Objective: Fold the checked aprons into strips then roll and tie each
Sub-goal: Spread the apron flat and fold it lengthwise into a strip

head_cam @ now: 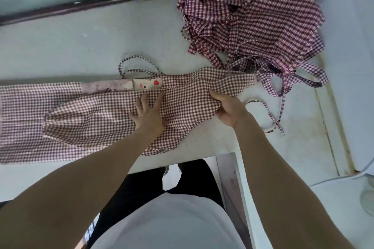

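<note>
A maroon-and-white checked apron [85,115] lies lengthwise across the pale table [60,46], partly folded, with a printed pocket patch [147,84] showing along its far edge. My left hand [148,115] presses flat on the cloth near its middle, fingers spread. To the right, my right hand [226,111] grips the apron's right end, fingers curled under a lifted fold. Thin checked ties [267,115] trail off to the right, and a strap loop [137,64] lies beyond the far edge.
A heap of more checked aprons [251,18] sits at the back right, its ties spilling toward the apron I hold. A white appliance [348,50] borders the table on the right. The table's front edge [182,159] is just before my legs.
</note>
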`<act>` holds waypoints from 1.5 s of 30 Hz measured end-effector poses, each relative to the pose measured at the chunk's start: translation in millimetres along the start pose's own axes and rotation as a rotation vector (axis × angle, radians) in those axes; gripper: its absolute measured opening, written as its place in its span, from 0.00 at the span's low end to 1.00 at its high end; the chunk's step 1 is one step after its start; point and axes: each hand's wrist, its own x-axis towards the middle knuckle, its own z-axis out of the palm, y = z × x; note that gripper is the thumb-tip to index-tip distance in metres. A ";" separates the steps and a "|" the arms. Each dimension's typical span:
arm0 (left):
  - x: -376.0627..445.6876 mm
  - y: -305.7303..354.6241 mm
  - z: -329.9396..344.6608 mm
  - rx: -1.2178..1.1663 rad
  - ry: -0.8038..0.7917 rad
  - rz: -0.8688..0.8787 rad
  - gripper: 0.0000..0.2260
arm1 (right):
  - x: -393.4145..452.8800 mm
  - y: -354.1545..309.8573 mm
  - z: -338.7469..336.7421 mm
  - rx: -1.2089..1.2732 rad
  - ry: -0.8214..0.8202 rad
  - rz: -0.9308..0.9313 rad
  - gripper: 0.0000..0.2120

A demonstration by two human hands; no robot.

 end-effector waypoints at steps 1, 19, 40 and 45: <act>0.3 0.2 -0.8 0.000 -0.006 -0.005 0.43 | -2.3 -2.5 1.9 -0.146 0.060 -0.096 0.42; -2.1 -1.6 -5.1 0.125 -0.086 0.080 0.45 | -19.9 60.0 10.4 -0.789 -0.343 0.003 0.47; -4.3 -19.4 -0.6 0.225 -0.012 0.158 0.49 | 6.1 -37.4 -15.8 -0.031 0.438 -0.340 0.14; -1.9 -14.5 -2.7 0.155 -0.050 0.138 0.50 | 12.2 -72.2 -46.4 -0.161 0.686 -0.454 0.09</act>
